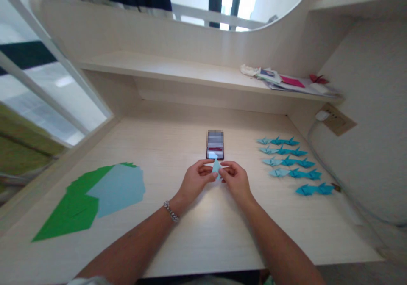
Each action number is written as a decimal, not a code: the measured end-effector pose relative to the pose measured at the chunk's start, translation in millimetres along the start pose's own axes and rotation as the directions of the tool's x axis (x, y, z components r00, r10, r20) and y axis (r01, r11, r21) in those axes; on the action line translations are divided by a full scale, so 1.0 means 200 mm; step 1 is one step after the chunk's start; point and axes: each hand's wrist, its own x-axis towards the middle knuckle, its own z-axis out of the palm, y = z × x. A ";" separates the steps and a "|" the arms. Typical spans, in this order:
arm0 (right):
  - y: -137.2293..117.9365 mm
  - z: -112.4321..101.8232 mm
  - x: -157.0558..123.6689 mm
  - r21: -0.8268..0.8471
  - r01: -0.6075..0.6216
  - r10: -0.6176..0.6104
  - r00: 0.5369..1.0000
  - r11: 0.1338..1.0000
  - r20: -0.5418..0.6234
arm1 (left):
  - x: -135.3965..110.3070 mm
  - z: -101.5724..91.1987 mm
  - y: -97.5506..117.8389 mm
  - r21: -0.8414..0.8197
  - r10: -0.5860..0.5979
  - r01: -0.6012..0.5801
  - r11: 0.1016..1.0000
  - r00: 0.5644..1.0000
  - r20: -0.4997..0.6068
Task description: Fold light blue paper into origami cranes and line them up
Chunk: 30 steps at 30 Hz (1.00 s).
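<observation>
A small piece of folded light-blue paper [216,166] is held upright between my two hands at the middle of the desk. My left hand [200,175] pinches its left side between thumb and fingers. On the other side, the thumb and fingers of my right hand [234,177] grip the same paper. Its lower part is partly hidden by my thumbs. Just beyond my fingertips lies a phone [215,143] with a lit screen, its near end close behind the paper.
Folded blue paper cranes [288,161] sit in several rows at the right. Fanned green paper sheets [73,204] and light-blue sheets [122,187] lie at the left. Papers [286,81] rest on the shelf [178,71]. A white cable [321,160] runs from the wall socket [338,120].
</observation>
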 end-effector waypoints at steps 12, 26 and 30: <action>-0.02 0.00 -0.01 0.028 0.027 -0.026 0.999 0.999 -0.020 | 0.00 0.00 -0.01 0.020 0.083 -0.083 0.996 0.996 -0.028; -0.01 0.00 -0.01 0.053 0.010 -0.010 1.000 0.999 -0.012 | 0.00 -0.01 -0.02 0.035 0.106 -0.106 0.994 0.994 -0.018; -0.01 0.00 -0.01 0.054 0.010 -0.009 1.000 0.998 -0.008 | 0.00 -0.01 -0.02 0.052 0.097 -0.095 0.994 0.995 -0.022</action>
